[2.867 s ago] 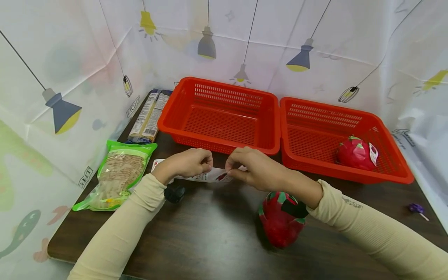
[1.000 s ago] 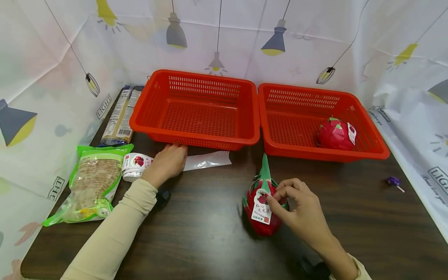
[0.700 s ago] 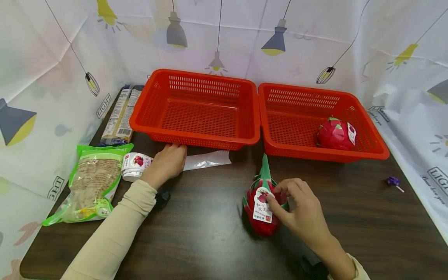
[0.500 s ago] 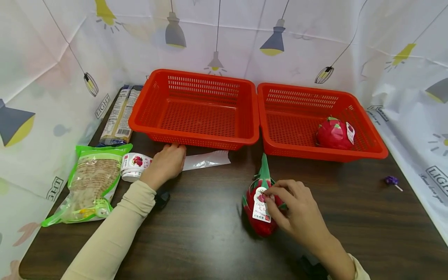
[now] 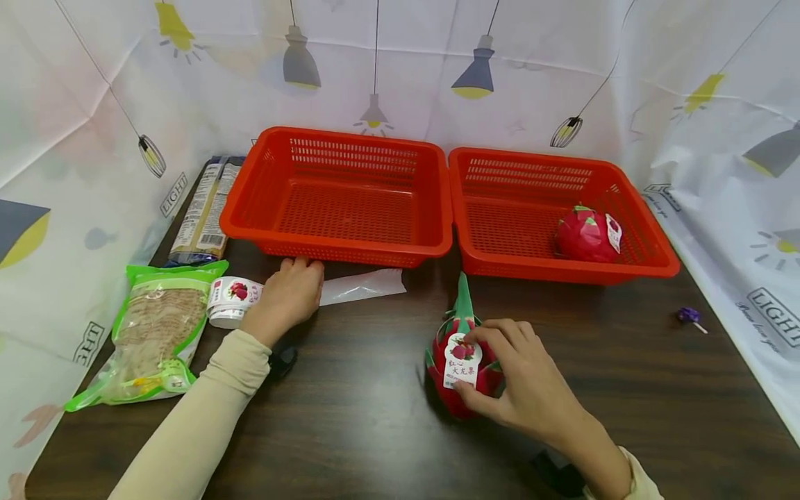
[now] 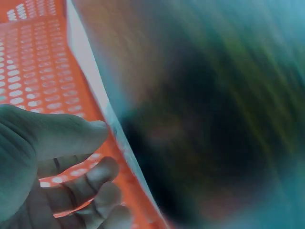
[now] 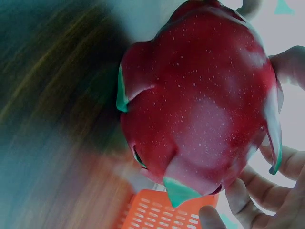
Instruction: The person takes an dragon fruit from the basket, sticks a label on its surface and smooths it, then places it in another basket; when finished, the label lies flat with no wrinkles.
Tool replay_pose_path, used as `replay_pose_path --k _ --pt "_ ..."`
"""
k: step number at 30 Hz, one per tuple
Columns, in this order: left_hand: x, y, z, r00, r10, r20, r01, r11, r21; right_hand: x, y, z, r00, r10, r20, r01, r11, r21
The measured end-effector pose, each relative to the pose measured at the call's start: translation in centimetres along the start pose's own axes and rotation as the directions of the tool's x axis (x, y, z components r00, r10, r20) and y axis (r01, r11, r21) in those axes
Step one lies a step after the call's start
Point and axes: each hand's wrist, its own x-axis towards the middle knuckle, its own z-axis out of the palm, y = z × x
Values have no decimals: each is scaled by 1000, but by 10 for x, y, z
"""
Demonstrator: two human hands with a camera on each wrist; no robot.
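Observation:
Upright on the table stands a red dragon fruit (image 5: 451,401) with green leaf tips. A white label (image 5: 461,368) printed with a dragon fruit lies on its upper face. My right hand (image 5: 528,382) touches the label, index fingertip near its top and thumb spread at its bottom edge. In the right wrist view, the fruit (image 7: 200,100) fills the middle and the fingers stand along its right side. My left hand (image 5: 287,295) rests over the shiny label strip (image 5: 365,285), its fingertips close to the left basket. Loosely bent fingers (image 6: 76,186) show in the left wrist view.
Two red baskets (image 5: 337,248) stand side by side at the back; the right one (image 5: 562,272) holds a labelled dragon fruit (image 5: 584,236). Left are a label roll (image 5: 232,297), a green-edged bread bag (image 5: 162,333) and a long packet (image 5: 203,215). A purple lollipop (image 5: 689,316) lies right.
Both hands were at the strip earlier. My right hand moved to the front dragon fruit with a label, and its thumb and index finger have since spread apart on it. My left hand stayed at the strip.

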Motion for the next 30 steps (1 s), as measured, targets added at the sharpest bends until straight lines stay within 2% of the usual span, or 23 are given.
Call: replay_pose_path --k 3,5,6,7,9,10,11,12,13,14,17,20,22,25,27,28,30 --pt "-9 20 -3 997 30 -64 -35 997 -67 -4 4 -3 1000 -3 -1 3 999 44" --pt "-20 40 -4 993 73 -91 -91 975 -204 -7 7 -5 1000 -7 7 6 996 93" --pt "-26 50 -4 992 101 -81 -121 943 -309 -9 9 -6 1000 -13 10 12 992 124" --pt "-33 62 -3 990 127 -61 -141 897 -419 -10 11 -7 1000 -18 17 15 987 158" --pt "-48 87 -2 980 200 9 -153 775 -613 -12 16 -9 999 -36 24 30 973 230" --pt "-55 99 -1 971 236 49 -139 716 -684 -13 19 -10 999 -45 27 36 962 270" --pt "-61 110 0 960 262 98 -109 672 -732 -13 22 -12 998 -59 25 48 950 308" --pt "-66 122 1 949 277 152 -66 644 -762 -14 25 -13 997 -69 20 57 936 347" --pt "-70 134 2 941 280 188 -39 643 -765 -15 27 -14 997 -72 14 61 921 384" --pt "-72 145 4 936 285 205 -33 653 -756 -16 30 -14 998 -70 2 62 905 421" --pt "-73 173 16 944 247 217 -21 706 -708 -19 36 -13 999 -42 -22 47 835 549" --pt "-70 193 30 972 176 154 -38 769 -638 -23 43 -11 999 1 -49 32 746 665" --pt "-70 202 37 987 128 96 -47 804 -592 -27 47 -11 997 28 -67 28 701 713" --pt "-69 212 44 997 75 -8 -68 852 -519 -34 56 -14 989 91 -114 20 689 725" --pt "-68 216 47 996 57 -64 -81 874 -479 -36 66 -21 972 168 -162 1 690 724" --pt "-67 218 48 995 52 -82 -85 880 -468 -37 72 -26 956 226 -190 -18 688 726" --pt "-66 222 49 993 48 -104 -90 889 -448 -36 90 -41 901 355 -250 -59 671 739"
